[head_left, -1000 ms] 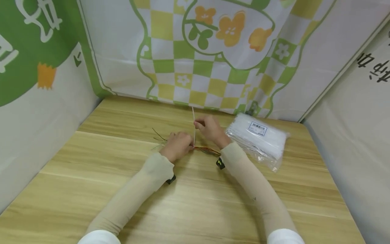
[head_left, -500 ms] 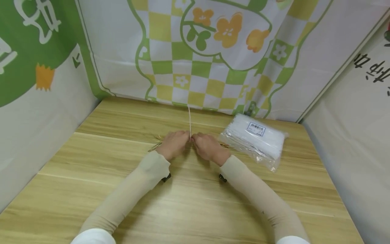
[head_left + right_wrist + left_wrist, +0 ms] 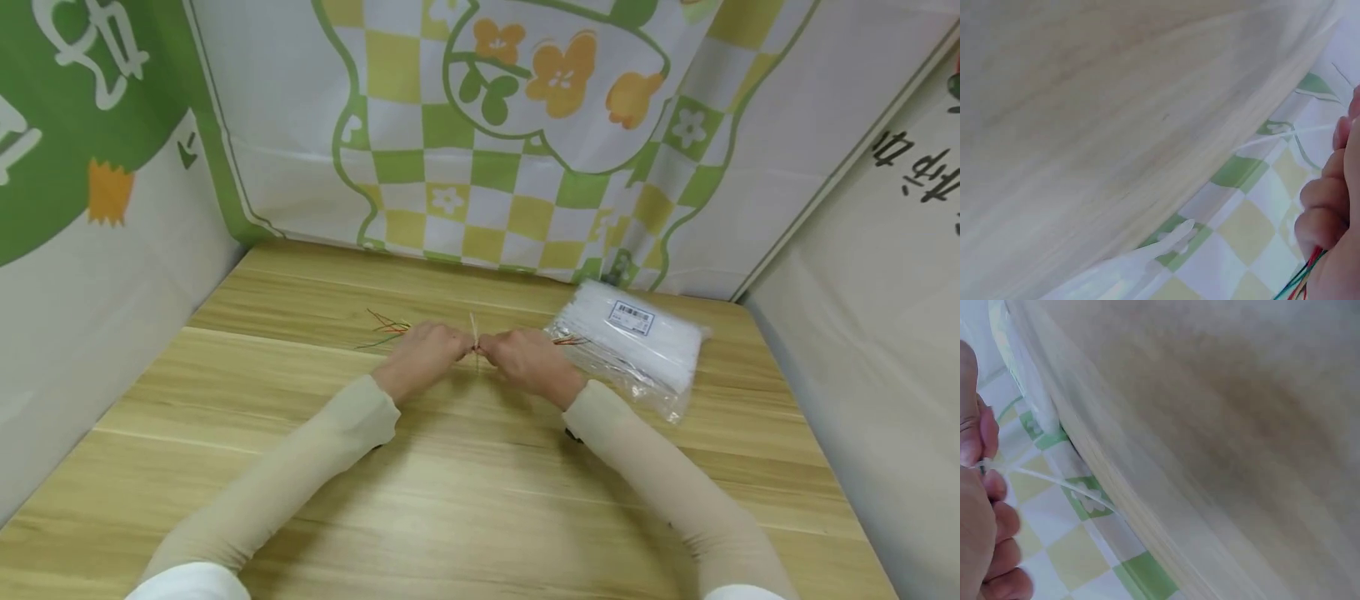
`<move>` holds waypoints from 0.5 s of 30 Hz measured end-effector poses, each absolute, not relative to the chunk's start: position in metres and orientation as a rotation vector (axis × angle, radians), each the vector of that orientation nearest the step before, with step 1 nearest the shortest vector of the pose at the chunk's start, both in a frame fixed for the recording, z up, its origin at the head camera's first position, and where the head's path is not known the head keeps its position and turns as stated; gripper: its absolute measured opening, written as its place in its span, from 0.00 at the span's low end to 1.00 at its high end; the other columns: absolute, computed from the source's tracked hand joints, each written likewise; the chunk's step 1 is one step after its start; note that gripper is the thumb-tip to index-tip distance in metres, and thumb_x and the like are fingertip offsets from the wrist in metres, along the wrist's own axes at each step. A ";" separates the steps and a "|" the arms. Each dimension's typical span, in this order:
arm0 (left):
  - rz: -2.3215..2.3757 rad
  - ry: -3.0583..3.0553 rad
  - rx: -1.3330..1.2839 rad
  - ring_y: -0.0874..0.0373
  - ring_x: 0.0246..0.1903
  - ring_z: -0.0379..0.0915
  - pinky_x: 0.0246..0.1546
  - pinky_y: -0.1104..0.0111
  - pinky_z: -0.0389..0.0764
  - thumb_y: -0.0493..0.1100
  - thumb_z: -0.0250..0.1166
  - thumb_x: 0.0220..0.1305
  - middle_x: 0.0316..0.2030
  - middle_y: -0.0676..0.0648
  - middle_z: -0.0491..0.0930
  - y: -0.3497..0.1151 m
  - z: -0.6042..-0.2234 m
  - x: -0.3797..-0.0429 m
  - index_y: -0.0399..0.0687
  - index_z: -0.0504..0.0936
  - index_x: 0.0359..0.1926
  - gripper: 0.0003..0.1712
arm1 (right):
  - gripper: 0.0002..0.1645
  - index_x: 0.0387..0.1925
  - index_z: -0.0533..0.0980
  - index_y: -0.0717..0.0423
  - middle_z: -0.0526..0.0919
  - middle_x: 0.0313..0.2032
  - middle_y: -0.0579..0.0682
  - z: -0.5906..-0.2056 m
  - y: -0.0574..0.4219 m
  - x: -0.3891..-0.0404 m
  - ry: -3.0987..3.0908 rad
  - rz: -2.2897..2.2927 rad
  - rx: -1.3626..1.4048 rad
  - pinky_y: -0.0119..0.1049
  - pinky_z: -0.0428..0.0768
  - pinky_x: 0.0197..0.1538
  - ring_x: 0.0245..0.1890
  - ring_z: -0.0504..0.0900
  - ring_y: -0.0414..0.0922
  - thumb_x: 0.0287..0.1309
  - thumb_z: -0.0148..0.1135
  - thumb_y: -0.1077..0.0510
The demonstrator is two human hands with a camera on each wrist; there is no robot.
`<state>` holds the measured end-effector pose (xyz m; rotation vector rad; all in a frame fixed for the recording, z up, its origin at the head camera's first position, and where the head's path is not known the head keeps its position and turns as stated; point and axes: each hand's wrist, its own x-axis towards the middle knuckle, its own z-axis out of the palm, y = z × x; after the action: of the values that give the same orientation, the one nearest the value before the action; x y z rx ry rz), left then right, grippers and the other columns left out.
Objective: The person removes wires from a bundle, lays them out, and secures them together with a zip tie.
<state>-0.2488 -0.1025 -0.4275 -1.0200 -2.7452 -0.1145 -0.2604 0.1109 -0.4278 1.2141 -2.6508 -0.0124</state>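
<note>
A bundle of thin coloured wires (image 3: 403, 328) runs between the hands over the middle of the table, its loose ends fanning out beyond the left hand. My left hand (image 3: 426, 350) and right hand (image 3: 531, 362) grip the bundle close together, fingers curled. Between the fingertips a thin white cable tie (image 3: 473, 322) encircles the bundle, its tail sticking out. That tail (image 3: 1063, 481) extends from beside the left fingers in the left wrist view. Red and green wires (image 3: 1302, 276) emerge below the curled right fingers in the right wrist view. Most of the bundle is hidden inside the hands.
A clear plastic bag of white cable ties (image 3: 637, 342) with a barcode label lies at the right, just beyond the right hand. Printed cloth (image 3: 450, 200) hangs along the back edge of the wooden table (image 3: 450, 500), and white panels stand on both sides.
The right hand has come down from pulling up the cable tie and now grips the bundle beside the left hand. The tie's tail, earlier standing tall, now appears shorter in the head view.
</note>
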 end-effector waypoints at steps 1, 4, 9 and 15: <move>-0.113 -2.719 -1.047 0.61 0.29 0.81 0.29 0.67 0.80 0.35 0.70 0.69 0.33 0.54 0.89 -0.104 -0.427 -0.247 0.52 0.88 0.44 0.08 | 0.11 0.35 0.76 0.50 0.83 0.23 0.45 -0.427 0.113 -0.260 -2.644 0.019 1.245 0.38 0.73 0.20 0.18 0.76 0.41 0.78 0.59 0.54; -0.111 -2.666 -1.113 0.64 0.22 0.72 0.21 0.72 0.71 0.36 0.69 0.70 0.29 0.56 0.88 -0.107 -0.423 -0.242 0.53 0.87 0.43 0.06 | 0.13 0.32 0.74 0.51 0.78 0.20 0.43 -0.420 0.118 -0.260 -2.667 0.154 1.352 0.31 0.68 0.21 0.17 0.69 0.37 0.78 0.59 0.56; -0.129 -2.633 -1.097 0.64 0.20 0.58 0.20 0.72 0.62 0.37 0.67 0.71 0.25 0.54 0.84 -0.111 -0.416 -0.233 0.51 0.81 0.38 0.05 | 0.17 0.31 0.73 0.52 0.74 0.20 0.42 -0.403 0.118 -0.256 -2.780 0.274 1.441 0.28 0.68 0.27 0.18 0.67 0.35 0.82 0.51 0.55; -0.066 -2.592 -1.040 0.63 0.18 0.57 0.17 0.69 0.65 0.38 0.66 0.73 0.24 0.52 0.85 -0.112 -0.413 -0.226 0.51 0.78 0.39 0.05 | 0.18 0.34 0.72 0.47 0.70 0.20 0.39 -0.393 0.119 -0.247 -2.800 -0.005 1.376 0.34 0.65 0.24 0.20 0.67 0.38 0.84 0.47 0.47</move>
<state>-0.2257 -0.1119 -0.4131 -1.0401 -2.5921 -0.0657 -0.2465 0.1190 -0.3927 1.3760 -2.8000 -0.0051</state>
